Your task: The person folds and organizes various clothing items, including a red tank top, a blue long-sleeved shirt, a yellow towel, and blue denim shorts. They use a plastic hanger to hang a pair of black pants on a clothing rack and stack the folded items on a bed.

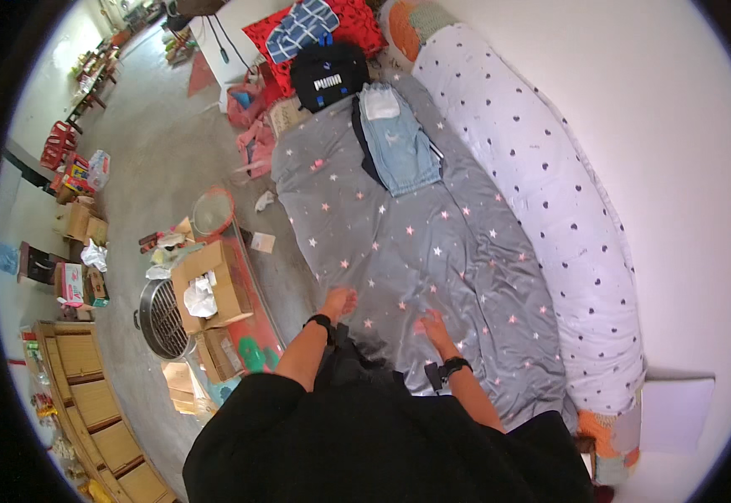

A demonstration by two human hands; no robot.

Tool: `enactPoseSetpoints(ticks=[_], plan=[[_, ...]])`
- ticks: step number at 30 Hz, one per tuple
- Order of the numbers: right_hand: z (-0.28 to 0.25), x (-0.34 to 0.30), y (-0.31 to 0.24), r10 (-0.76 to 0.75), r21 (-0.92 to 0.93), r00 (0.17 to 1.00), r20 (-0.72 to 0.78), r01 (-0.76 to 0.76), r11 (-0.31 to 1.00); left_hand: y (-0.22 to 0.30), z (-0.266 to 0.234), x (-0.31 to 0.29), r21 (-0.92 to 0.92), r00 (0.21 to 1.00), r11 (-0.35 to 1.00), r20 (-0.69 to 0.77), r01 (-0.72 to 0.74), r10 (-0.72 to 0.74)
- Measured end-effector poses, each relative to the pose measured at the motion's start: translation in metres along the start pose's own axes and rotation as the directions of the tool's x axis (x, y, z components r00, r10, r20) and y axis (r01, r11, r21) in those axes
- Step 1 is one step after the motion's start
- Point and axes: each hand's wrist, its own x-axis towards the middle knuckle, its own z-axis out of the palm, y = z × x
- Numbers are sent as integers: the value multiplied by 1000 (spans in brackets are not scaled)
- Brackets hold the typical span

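Note:
My left hand (342, 301) is over the near left edge of a bed, its fingers loosely apart with nothing seen in them. To its right, above the grey star-patterned bedsheet (399, 239), my right hand (434, 326) has its fingers spread and looks slightly blurred. Both wrists wear dark bands. Between my forearms lies black cloth (357, 365); whether it is my own clothing I cannot tell. Farther up the bed, light blue jeans (400, 151) lie folded on a dark garment, with a black backpack (329, 74) beyond them.
A long white heart-patterned bolster (541, 176) lines the wall on the right. Left of the bed, a low table (258, 293) carries an opened cardboard box (233, 289); a round black pan with a rack (164, 314) is beside it. A red pillow (365, 25) rests at the far end.

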Motion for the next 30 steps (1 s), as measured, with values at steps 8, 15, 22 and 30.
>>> enactPoseSetpoints(ticks=[8, 15, 22, 30], plan=[[10, 17, 87, 406, 234, 906, -122, -372, 899, 38, -53, 27, -69, 997, 997, 67, 31, -27], [7, 124, 77, 251, -429, 966, -61, -252, 868, 81, -52, 120, 129, 984, 976, -44, 177, -172], [-17, 313, 111, -21, -201, 859, -512, -96, 975, 236, 36, 255, 237, 988, 969, 118, 67, -97], [-11, 513, -32, -9, -117, 788, -616, -81, 990, 387, -9, 442, 162, 937, 928, -44, -337, 348]])
